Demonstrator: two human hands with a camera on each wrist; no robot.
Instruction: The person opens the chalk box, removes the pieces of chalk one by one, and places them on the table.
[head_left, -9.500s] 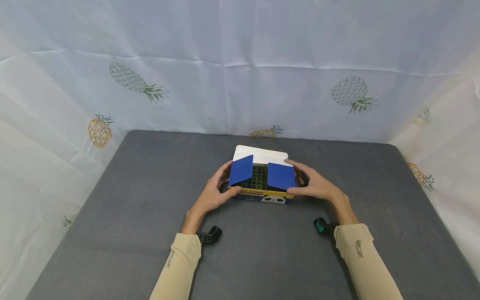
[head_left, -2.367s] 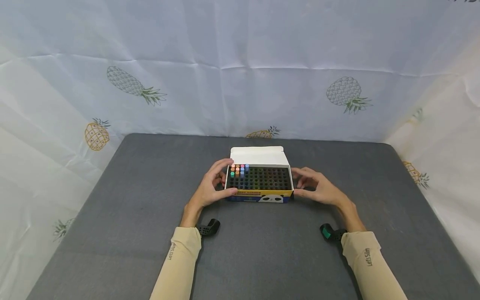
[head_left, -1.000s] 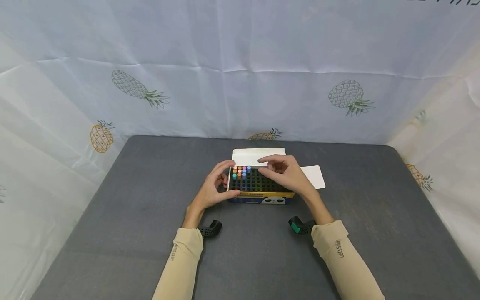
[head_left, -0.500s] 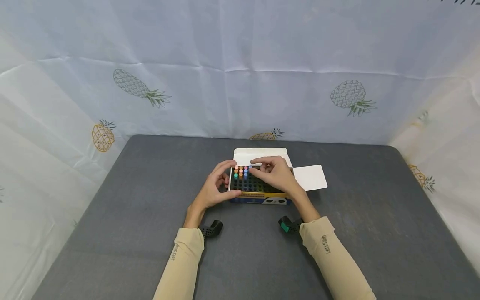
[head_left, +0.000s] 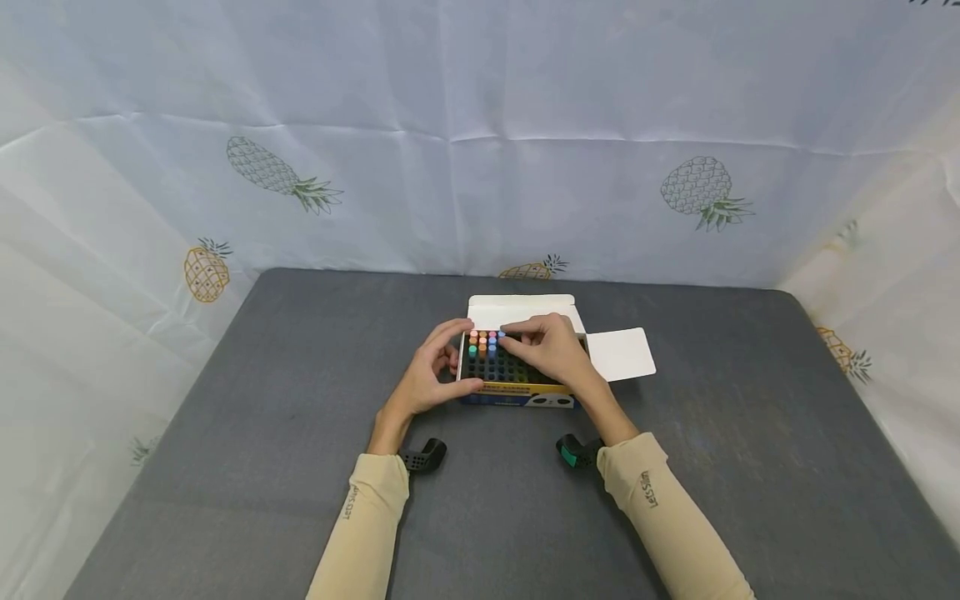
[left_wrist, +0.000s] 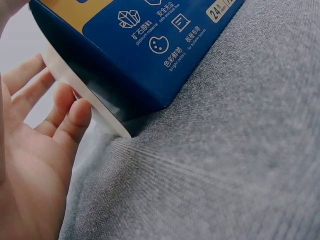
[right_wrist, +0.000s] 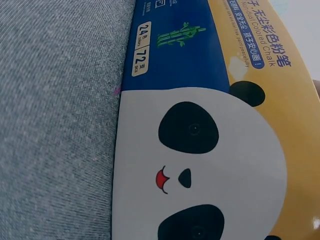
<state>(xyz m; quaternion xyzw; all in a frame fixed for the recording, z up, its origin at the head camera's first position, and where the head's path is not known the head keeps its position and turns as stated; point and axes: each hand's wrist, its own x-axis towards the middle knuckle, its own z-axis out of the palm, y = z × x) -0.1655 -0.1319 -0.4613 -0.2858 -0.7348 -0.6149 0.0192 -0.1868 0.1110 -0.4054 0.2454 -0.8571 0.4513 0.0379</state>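
chalk box (head_left: pixel 517 393), one, with two hands (head_left: pixel 423 382)

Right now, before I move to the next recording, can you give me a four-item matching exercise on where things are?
Things:
1. left hand
2. right hand
3. chalk sticks
4. white side flap

Places:
A. folded outward, beyond the right end of the box
B. above the open top, thumb and forefinger by the rightmost blue stick
C. at the box's left end, thumb at its near side
D. grouped in the box's far left part

Pairs: 1-C, 2-B, 3-D, 4-A
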